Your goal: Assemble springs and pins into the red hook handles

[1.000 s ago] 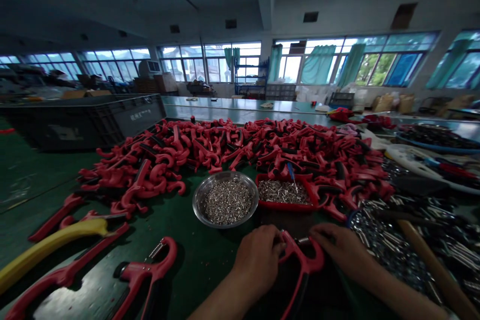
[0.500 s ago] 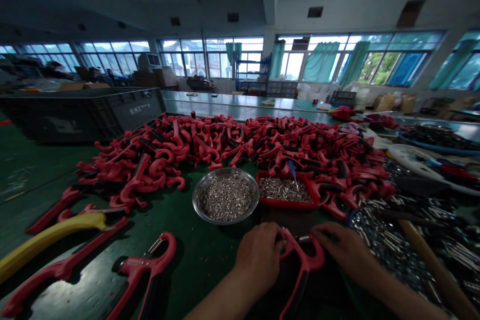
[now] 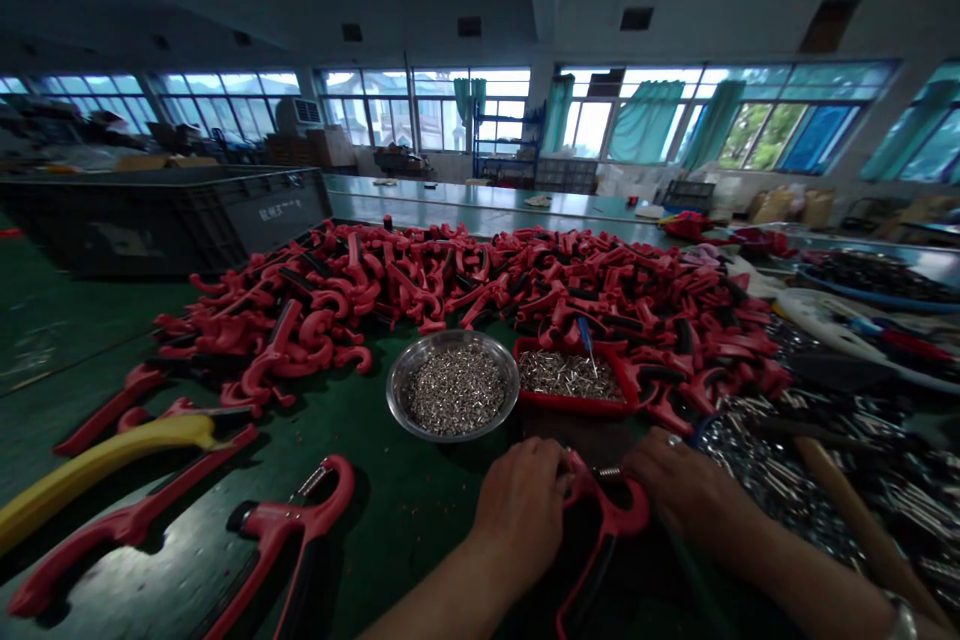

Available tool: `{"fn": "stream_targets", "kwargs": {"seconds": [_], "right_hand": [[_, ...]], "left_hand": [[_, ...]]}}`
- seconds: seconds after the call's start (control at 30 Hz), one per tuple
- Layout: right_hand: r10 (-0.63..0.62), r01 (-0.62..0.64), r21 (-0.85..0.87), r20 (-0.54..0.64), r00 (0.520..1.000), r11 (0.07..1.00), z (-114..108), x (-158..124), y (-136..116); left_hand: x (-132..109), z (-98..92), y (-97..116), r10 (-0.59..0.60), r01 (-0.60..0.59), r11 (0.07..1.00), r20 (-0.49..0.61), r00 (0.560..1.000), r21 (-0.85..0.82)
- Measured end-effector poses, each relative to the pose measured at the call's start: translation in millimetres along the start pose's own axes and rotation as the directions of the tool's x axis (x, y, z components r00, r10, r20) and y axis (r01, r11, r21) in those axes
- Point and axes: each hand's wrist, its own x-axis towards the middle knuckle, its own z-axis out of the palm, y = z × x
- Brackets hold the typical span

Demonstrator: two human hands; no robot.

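My left hand (image 3: 520,510) is closed around the upper end of a red handle with a black grip (image 3: 600,540) that lies on the green table in front of me. Just to its right, my right hand (image 3: 675,485) pinches at the handle's curved top, where a small metal spring or pin shows between the two hands. Beyond the hands stand a round steel bowl (image 3: 452,388) and a red tray (image 3: 574,380), both full of small metal parts.
A big heap of red handles (image 3: 487,290) covers the table's middle. More red handles and a yellow one (image 3: 105,460) lie at the left. Loose metal parts and a wooden handle (image 3: 855,510) are at the right. A dark crate (image 3: 165,225) stands far left.
Both hands stay on the red handle; my right hand has shifted slightly up and its fingers have tightened at the handle's top. The view has tilted a little.
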Motion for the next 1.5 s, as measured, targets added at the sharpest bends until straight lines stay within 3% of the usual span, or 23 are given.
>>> {"fn": "stream_targets", "kwargs": {"seconds": [0.13, 0.3, 0.47, 0.73, 0.97, 1.2, 1.5], "right_hand": [[0.007, -0.007, 0.004, 0.021, 1.000, 1.000, 0, 2, -2], [0.126, -0.129, 0.102, 0.030, 0.992, 0.986, 1, 1, -9], [0.325, -0.332, 0.231, 0.069, 0.943, 0.915, -1, 1, -5], [0.415, -0.421, 0.346, 0.096, 0.905, 0.839, -2, -1, 0], [0.385, -0.388, 0.344, 0.078, 0.919, 0.855, -4, -3, -2], [0.322, -0.312, 0.219, -0.007, 0.947, 0.924, 4, -6, 1], [0.024, -0.024, 0.004, -0.046, 0.999, 1.000, 3, -11, 1]], "left_hand": [[-2, 4.1, 0, 0.023, -0.024, 1.000, -0.024, 0.999, -0.011], [-4, 2.3, 4, 0.027, -0.027, 1.000, -0.018, 0.999, -0.012], [-2, 0.6, 3, 0.017, -0.017, 0.999, -0.003, 1.000, -0.030], [0, 2.9, 0, 0.007, -0.007, 1.000, 0.011, 1.000, -0.025], [0, 1.8, 1, 0.013, -0.013, 0.998, -0.004, 1.000, -0.066], [1, -0.4, 1, 0.008, -0.008, 0.995, 0.007, 1.000, -0.100], [-1, 3.2, -1, 0.024, -0.026, 0.996, -0.028, 0.999, -0.090]]}}
